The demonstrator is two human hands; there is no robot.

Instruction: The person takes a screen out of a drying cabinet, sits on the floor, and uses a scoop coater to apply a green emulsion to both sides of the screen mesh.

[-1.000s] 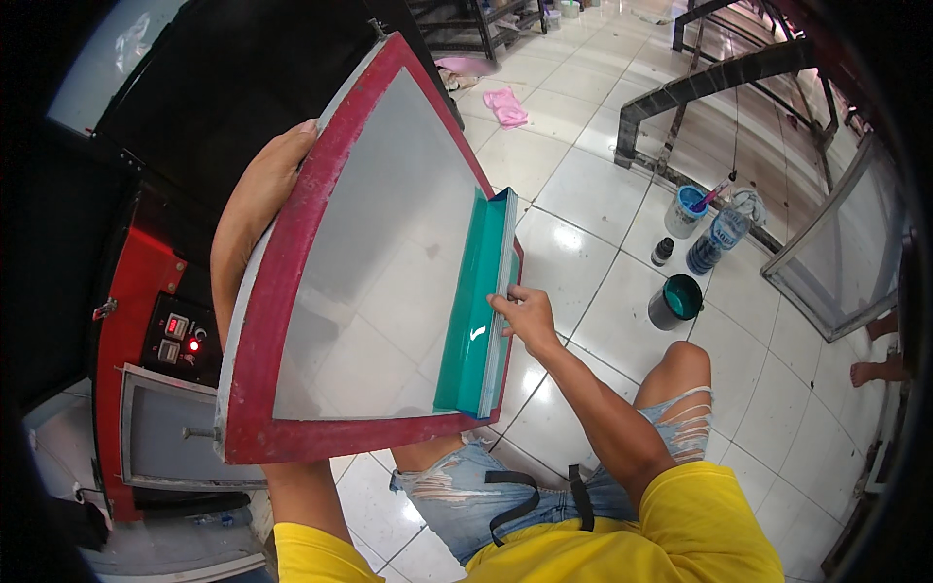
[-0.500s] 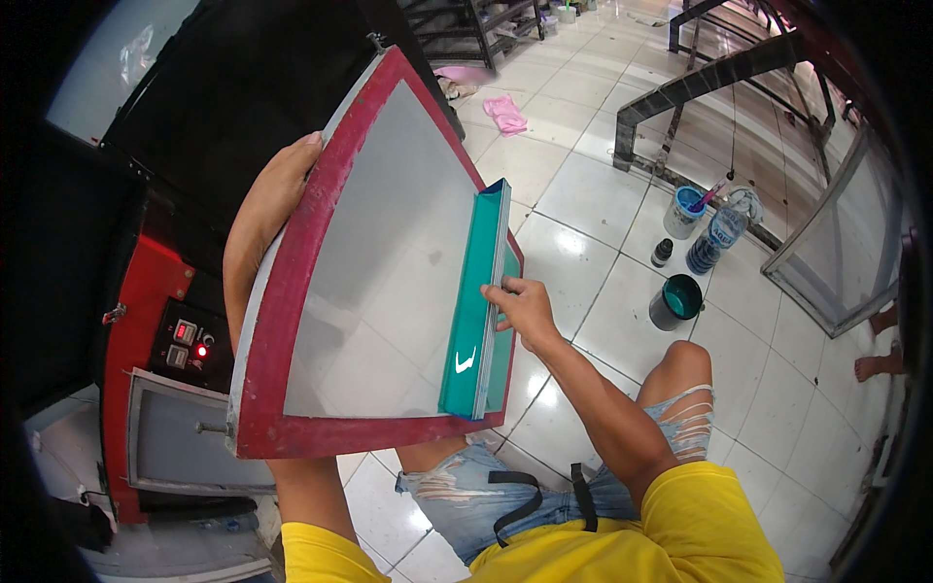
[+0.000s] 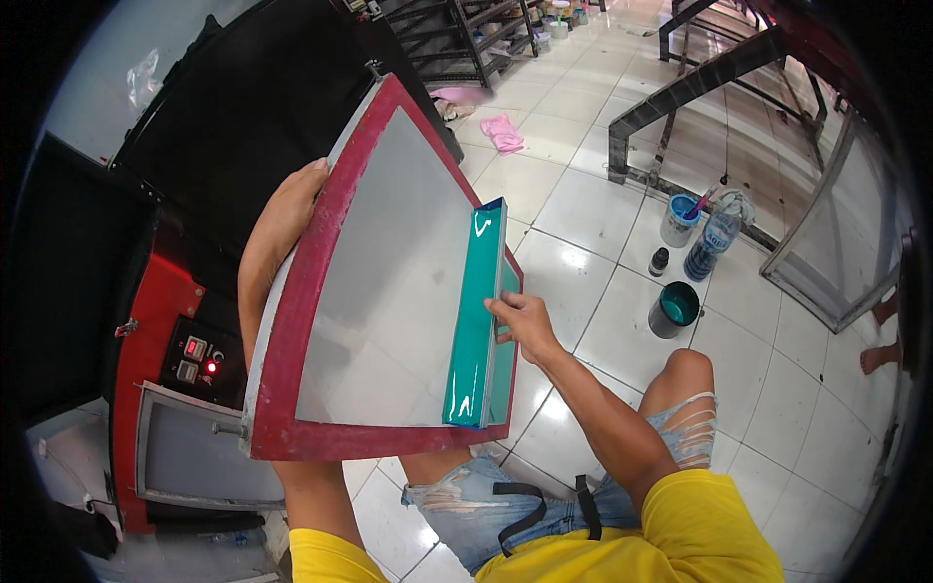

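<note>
A screen-printing frame [image 3: 292, 340] with a dark red border and pale mesh stands tilted before me. My left hand [image 3: 284, 216] is wrapped round its far left edge, with the forearm passing behind it. A long metal scoop coater [image 3: 493, 340], filled with glossy green emulsion [image 3: 465, 355], lies along the right part of the mesh. My right hand [image 3: 522, 323] pinches the coater's outer edge near its middle. Right of the coater, a strip of mesh [image 3: 501, 379] is coated green. Some fingertips of both hands are hidden.
On the tiled floor at right stand a black cup [image 3: 674, 309] with green liquid, a small black bottle [image 3: 659, 260], a blue-stained tub [image 3: 679, 222] and a plastic bottle [image 3: 714, 243]. A red-black machine [image 3: 146, 360] is at left. Another person's foot [image 3: 879, 360] shows far right.
The whole view has shifted slightly. The coater stays at about the same place on the mesh, but the emulsion now looks brighter, with glints at both ends. Both hands keep their hold.
</note>
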